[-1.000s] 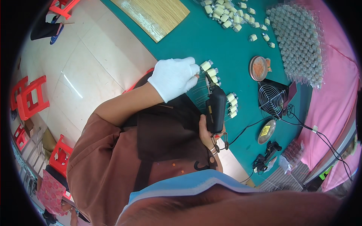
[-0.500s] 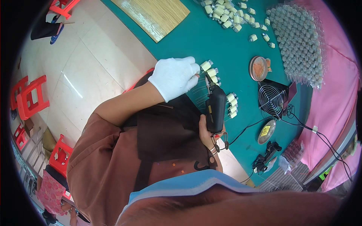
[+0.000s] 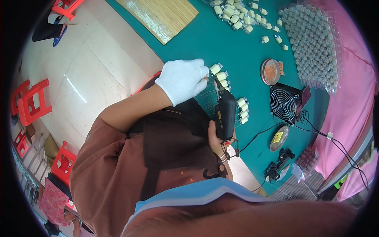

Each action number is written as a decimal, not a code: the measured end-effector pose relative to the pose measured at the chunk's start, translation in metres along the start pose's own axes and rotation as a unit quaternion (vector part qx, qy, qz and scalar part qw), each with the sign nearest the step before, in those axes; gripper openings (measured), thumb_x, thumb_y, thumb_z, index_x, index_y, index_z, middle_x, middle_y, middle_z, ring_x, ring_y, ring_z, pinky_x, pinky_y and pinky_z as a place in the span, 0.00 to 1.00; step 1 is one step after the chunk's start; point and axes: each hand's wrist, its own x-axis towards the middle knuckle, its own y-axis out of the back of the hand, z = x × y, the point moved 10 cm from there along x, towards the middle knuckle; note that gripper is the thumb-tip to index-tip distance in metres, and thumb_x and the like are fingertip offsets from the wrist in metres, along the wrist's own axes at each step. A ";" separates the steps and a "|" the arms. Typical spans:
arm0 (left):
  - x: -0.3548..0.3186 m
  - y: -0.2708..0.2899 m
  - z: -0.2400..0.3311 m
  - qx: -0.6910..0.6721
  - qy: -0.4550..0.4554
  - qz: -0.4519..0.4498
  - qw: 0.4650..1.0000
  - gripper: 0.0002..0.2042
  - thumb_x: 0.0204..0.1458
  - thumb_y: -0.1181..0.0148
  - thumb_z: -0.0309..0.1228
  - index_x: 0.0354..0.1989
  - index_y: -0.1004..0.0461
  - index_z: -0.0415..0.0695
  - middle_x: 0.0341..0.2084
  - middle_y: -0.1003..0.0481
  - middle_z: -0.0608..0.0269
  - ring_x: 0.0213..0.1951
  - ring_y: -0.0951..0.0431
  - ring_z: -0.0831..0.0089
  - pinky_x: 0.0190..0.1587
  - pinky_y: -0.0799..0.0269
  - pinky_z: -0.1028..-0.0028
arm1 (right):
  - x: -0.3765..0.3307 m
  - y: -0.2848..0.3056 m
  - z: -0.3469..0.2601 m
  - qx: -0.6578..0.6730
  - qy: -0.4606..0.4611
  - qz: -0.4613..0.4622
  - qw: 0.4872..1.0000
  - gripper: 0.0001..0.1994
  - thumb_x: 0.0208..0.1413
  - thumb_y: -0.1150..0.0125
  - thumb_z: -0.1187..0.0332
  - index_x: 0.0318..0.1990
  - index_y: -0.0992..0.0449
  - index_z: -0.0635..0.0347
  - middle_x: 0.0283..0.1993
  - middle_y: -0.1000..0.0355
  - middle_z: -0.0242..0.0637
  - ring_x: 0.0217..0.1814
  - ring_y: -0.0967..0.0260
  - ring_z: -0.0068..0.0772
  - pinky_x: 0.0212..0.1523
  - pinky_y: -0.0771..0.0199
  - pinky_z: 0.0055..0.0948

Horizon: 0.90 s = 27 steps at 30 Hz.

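My left hand [image 3: 182, 80], in a white glove, is over the table's edge with its fingertips pinched together. They are beside the first of a row of cream blocks with metal ends [image 3: 216, 68]; whatever they pinch is too small to make out. My right hand [image 3: 214, 136] is bare and wrapped round a black soldering gun [image 3: 226, 114], which partly hides it. The gun's narrow tip points at the pinched fingers. From the blocks, thin wires [image 3: 208, 103] stick out toward me. More cream blocks [image 3: 243, 110] stand in line to the right of the gun.
A loose pile of cream blocks [image 3: 237, 15] lies at the back of the green table [image 3: 189, 47], near a wooden board [image 3: 166, 17]. To the right are a dish of copper-coloured shavings [image 3: 270, 73], a fan [image 3: 283, 103], cords and clear-wrapped parts [image 3: 312, 47]. Red stools [image 3: 34, 102] stand at left.
My gloved left hand has shifted very slightly upward in the picture. My right hand and the soldering gun are nearly still, and the blocks have not moved.
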 end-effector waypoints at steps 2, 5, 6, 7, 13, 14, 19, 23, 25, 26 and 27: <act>0.000 0.000 0.000 0.003 0.000 0.000 1.000 0.05 0.52 0.40 0.37 0.29 0.22 0.52 0.29 0.26 0.66 0.28 0.20 0.60 0.30 0.24 0.63 | -0.002 -0.002 0.004 -0.005 0.004 -0.003 1.000 0.15 0.44 0.28 0.75 0.40 0.26 0.66 0.33 0.25 0.47 0.29 0.25 0.48 0.32 0.26 0.39; 0.001 -0.001 0.002 0.003 -0.005 -0.001 1.000 0.05 0.52 0.40 0.37 0.29 0.22 0.52 0.29 0.25 0.66 0.28 0.20 0.60 0.30 0.24 0.63 | -0.006 -0.001 0.015 0.010 -0.002 0.015 1.000 0.16 0.45 0.28 0.74 0.41 0.25 0.67 0.33 0.25 0.46 0.29 0.25 0.48 0.32 0.26 0.39; 0.001 -0.001 0.001 0.001 -0.005 -0.001 1.000 0.05 0.52 0.40 0.37 0.30 0.22 0.52 0.29 0.26 0.66 0.28 0.20 0.60 0.30 0.24 0.63 | -0.008 -0.002 0.018 0.002 -0.005 0.020 1.000 0.17 0.45 0.28 0.73 0.42 0.25 0.67 0.34 0.25 0.46 0.30 0.25 0.49 0.33 0.25 0.39; 0.001 -0.001 0.001 0.000 -0.005 -0.001 1.000 0.05 0.53 0.40 0.37 0.30 0.22 0.52 0.29 0.26 0.66 0.28 0.20 0.60 0.30 0.24 0.63 | -0.010 -0.002 0.021 -0.007 -0.008 0.026 1.000 0.18 0.45 0.28 0.72 0.43 0.25 0.67 0.34 0.25 0.46 0.31 0.24 0.49 0.33 0.25 0.39; -0.001 -0.001 0.001 -0.006 -0.001 -0.003 1.000 0.05 0.53 0.40 0.37 0.30 0.22 0.51 0.29 0.26 0.65 0.28 0.21 0.60 0.31 0.24 0.62 | -0.013 -0.001 0.027 0.039 -0.016 0.042 0.998 0.17 0.45 0.29 0.71 0.43 0.24 0.68 0.34 0.25 0.45 0.30 0.25 0.47 0.33 0.25 0.38; -0.001 -0.002 0.002 -0.005 -0.003 -0.004 1.000 0.05 0.53 0.40 0.37 0.30 0.22 0.51 0.29 0.26 0.65 0.28 0.21 0.60 0.31 0.24 0.62 | -0.017 -0.001 0.036 0.039 -0.017 0.044 0.998 0.17 0.45 0.29 0.71 0.43 0.24 0.68 0.34 0.25 0.45 0.30 0.25 0.47 0.33 0.25 0.38; -0.003 -0.003 0.002 -0.005 0.000 -0.005 1.000 0.07 0.53 0.38 0.38 0.30 0.22 0.49 0.29 0.25 0.63 0.29 0.21 0.59 0.31 0.25 0.62 | -0.026 0.001 0.046 0.204 -0.090 0.066 0.973 0.14 0.48 0.30 0.72 0.41 0.23 0.66 0.35 0.25 0.36 0.32 0.26 0.32 0.33 0.25 0.32; -0.002 0.008 0.002 -0.051 -0.013 -0.004 0.999 0.08 0.53 0.36 0.38 0.32 0.21 0.47 0.29 0.24 0.61 0.28 0.21 0.60 0.31 0.26 0.64 | -0.031 0.010 0.040 0.315 -0.086 0.100 0.940 0.17 0.53 0.34 0.66 0.46 0.27 0.66 0.40 0.30 0.38 0.39 0.31 0.30 0.43 0.27 0.31; 0.011 0.023 0.003 -0.157 0.004 0.032 0.987 0.09 0.52 0.35 0.37 0.34 0.20 0.45 0.28 0.25 0.60 0.27 0.22 0.60 0.32 0.27 0.65 | -0.032 0.013 0.044 0.410 -0.046 0.097 0.906 0.22 0.53 0.33 0.60 0.49 0.30 0.68 0.41 0.32 0.41 0.40 0.31 0.34 0.43 0.27 0.34; 0.021 0.035 0.017 -0.114 -0.026 0.051 0.992 0.08 0.53 0.36 0.36 0.34 0.20 0.45 0.27 0.25 0.59 0.27 0.23 0.60 0.33 0.27 0.66 | -0.033 0.013 0.048 0.453 -0.040 0.093 0.886 0.25 0.53 0.33 0.58 0.50 0.32 0.67 0.42 0.33 0.42 0.41 0.31 0.35 0.43 0.26 0.34; 0.035 0.041 0.036 -0.084 -0.072 0.058 0.992 0.07 0.53 0.38 0.35 0.35 0.21 0.46 0.29 0.25 0.59 0.30 0.22 0.59 0.35 0.26 0.65 | -0.033 0.019 0.051 0.453 -0.034 0.111 0.884 0.25 0.53 0.33 0.58 0.50 0.32 0.67 0.42 0.33 0.42 0.41 0.31 0.35 0.43 0.26 0.34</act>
